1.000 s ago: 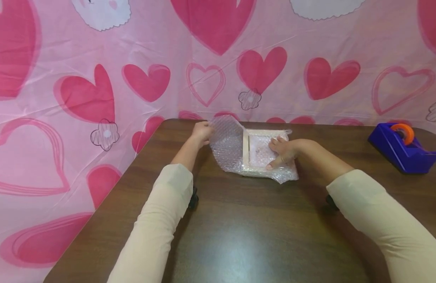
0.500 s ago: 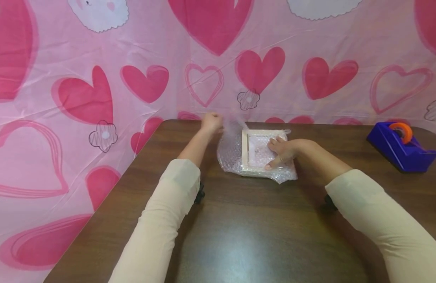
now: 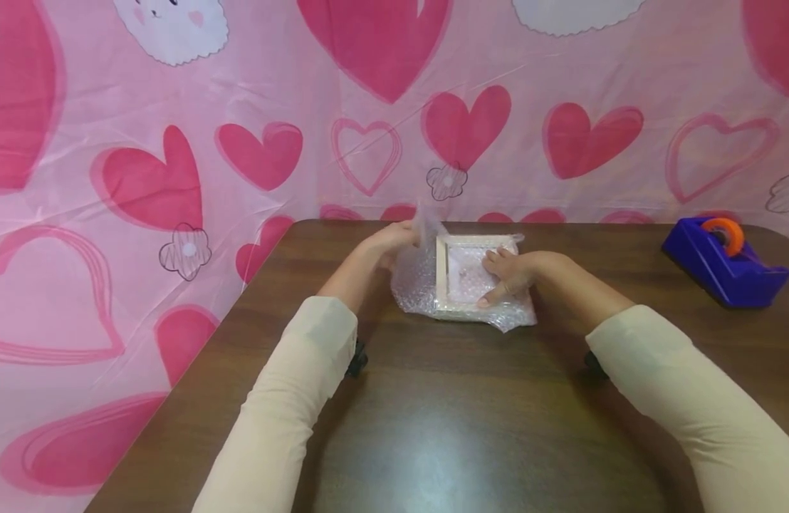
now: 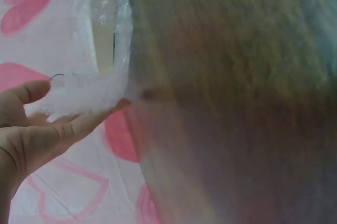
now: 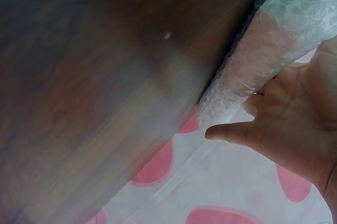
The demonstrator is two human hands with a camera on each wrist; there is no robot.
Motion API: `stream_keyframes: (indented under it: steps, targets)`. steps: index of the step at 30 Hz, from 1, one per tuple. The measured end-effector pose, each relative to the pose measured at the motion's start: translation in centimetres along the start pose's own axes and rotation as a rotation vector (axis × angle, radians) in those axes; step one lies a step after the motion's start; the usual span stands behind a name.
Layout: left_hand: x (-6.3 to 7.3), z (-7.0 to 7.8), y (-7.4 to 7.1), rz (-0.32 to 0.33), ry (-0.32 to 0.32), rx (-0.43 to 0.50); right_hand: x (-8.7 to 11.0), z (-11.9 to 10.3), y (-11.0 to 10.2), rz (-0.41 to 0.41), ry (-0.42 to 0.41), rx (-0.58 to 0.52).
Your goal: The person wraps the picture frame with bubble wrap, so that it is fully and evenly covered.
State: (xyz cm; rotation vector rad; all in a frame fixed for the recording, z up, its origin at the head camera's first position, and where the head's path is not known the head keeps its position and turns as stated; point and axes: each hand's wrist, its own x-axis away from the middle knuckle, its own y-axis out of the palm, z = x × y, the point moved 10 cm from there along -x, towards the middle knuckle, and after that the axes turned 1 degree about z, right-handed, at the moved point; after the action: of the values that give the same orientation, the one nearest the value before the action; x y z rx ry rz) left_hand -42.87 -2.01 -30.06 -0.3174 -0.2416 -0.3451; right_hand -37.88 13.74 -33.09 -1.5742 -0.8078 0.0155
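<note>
A light wooden picture frame (image 3: pixel 442 274) lies on the table, its right part covered by bubble wrap (image 3: pixel 412 283). To its left, a loose flap of the wrap stands raised. My left hand (image 3: pixel 393 239) is at that flap; the left wrist view shows the hand (image 4: pixel 50 132) with straight fingers against the outside of the wrap (image 4: pixel 108 90) and the thumb apart. My right hand (image 3: pixel 513 273) presses flat on the wrapped right side of the frame, fingers spread. From the right wrist view, its thumb (image 5: pixel 229 132) reaches over the wrap's edge (image 5: pixel 231 87).
A blue tape dispenser (image 3: pixel 724 267) with an orange tape core (image 3: pixel 728 235) stands at the table's right. The brown wooden table (image 3: pixel 471 413) ends at a pink cloth (image 3: pixel 369 92) printed with hearts, which hangs behind and on the left.
My left hand has moved right, lifting the wrap flap from its left spread up toward the frame, and its fingers have straightened behind it. The right hand stays in place.
</note>
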Motion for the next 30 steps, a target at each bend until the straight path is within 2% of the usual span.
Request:
stream_keyframes:
  steps: [2,5,9,12,19,23,27,28,30]
  targets:
    - [0.3,-0.3,0.5,-0.065,-0.050,-0.023,0.0,0.0,0.0,-0.002,0.006,-0.012]
    - [0.3,-0.1,1.0,-0.110,-0.047,0.025,0.0,0.1,0.1,-0.006,0.010,-0.012]
    - [0.2,0.9,1.6,-0.092,0.019,0.114,-0.1,0.2,0.2,-0.009,0.008,-0.007]
    - [0.2,1.7,2.1,-0.051,0.075,0.108,-0.1,0.3,0.3,-0.009,0.007,-0.008]
    - [0.1,3.0,3.2,0.096,0.197,-0.161,0.1,0.1,0.1,0.007,-0.005,-0.002]
    - [-0.3,3.0,3.9,0.142,0.215,-0.215,0.1,0.1,0.1,0.008,0.000,-0.004]
    - [-1.2,2.8,4.4,0.177,0.219,-0.295,0.1,0.1,0.1,0.001,0.006,0.001]
    - [-2.4,2.6,4.5,0.173,0.263,-0.331,0.0,0.1,0.1,0.001,0.005,0.004]
    - [-2.8,2.6,5.0,0.160,0.276,-0.435,0.0,0.1,0.0,0.002,0.003,0.008]
